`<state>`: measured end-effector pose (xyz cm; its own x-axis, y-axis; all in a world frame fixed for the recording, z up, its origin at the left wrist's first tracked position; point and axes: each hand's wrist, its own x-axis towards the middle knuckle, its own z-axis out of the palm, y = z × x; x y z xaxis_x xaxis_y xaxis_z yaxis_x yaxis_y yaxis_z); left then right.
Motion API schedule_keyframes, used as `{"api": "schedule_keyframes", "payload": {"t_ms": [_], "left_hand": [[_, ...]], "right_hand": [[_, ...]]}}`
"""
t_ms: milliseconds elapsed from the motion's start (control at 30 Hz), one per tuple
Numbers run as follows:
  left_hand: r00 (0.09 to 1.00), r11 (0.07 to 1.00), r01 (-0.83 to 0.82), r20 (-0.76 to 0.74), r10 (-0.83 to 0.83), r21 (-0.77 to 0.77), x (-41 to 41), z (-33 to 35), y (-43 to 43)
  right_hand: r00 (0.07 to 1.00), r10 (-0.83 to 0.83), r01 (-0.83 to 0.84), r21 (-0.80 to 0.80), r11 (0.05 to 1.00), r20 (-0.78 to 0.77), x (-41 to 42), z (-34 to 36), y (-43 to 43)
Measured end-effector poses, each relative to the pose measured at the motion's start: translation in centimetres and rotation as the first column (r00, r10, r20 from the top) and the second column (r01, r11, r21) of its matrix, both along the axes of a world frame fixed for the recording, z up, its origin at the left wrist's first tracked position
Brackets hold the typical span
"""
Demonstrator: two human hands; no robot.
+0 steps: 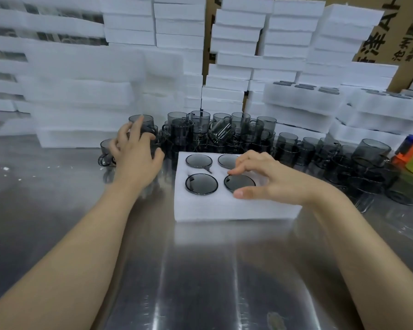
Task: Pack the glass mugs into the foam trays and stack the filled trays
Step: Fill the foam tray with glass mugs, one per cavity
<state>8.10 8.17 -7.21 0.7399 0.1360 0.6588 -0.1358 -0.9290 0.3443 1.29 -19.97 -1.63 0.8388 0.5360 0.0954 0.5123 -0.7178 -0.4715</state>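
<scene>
Right hand (267,179) touches white foam tray (224,208) of round glass mugs (201,183).

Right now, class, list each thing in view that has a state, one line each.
foam tray: flat on the table, four visible pockets filled.
loose mugs: unpacked, piled behind the tray.
left hand: on the loose mugs, grip unclear.
right hand: open, spread over the tray, holding nothing.
filled trays: stacked at far right.
</scene>
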Motion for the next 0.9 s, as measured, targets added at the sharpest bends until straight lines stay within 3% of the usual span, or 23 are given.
{"api": "schedule_keyframes", "payload": {"t_ms": [133,333,533,733,900], "left_hand": [[0.999,0.999,-0.017,0.033,0.019,-0.047,0.0,0.4,-0.7],[0.993,0.962,0.086,-0.061,-0.105,-0.259,-0.3,1.1,-1.6],[0.981,0.954,0.091,-0.139,-0.135,-0.285,-0.2,1.2,-1.9],[0.941,0.856,0.189,-0.16,-0.298,-0.482,-0.1,1.5,-2.5],[0.93,0.762,0.265,-0.052,-0.364,-0.591,0.0,1.4,-2.3]], "right_hand": [[1.0,0.013,-0.014,0.05,0.999,0.012,0.0,-0.2,0.0],[1.0,0.013,-0.013,0.081,0.997,0.001,-0.3,-0.2,0.1],[1.0,0.005,-0.003,0.097,0.995,-0.021,-0.4,-0.3,0.2],[0.999,0.015,-0.012,0.109,0.994,-0.029,-0.5,-0.2,0.1],[0.999,0.043,-0.041,0.096,0.995,-0.02,-0.5,-0.1,-0.1]]}}
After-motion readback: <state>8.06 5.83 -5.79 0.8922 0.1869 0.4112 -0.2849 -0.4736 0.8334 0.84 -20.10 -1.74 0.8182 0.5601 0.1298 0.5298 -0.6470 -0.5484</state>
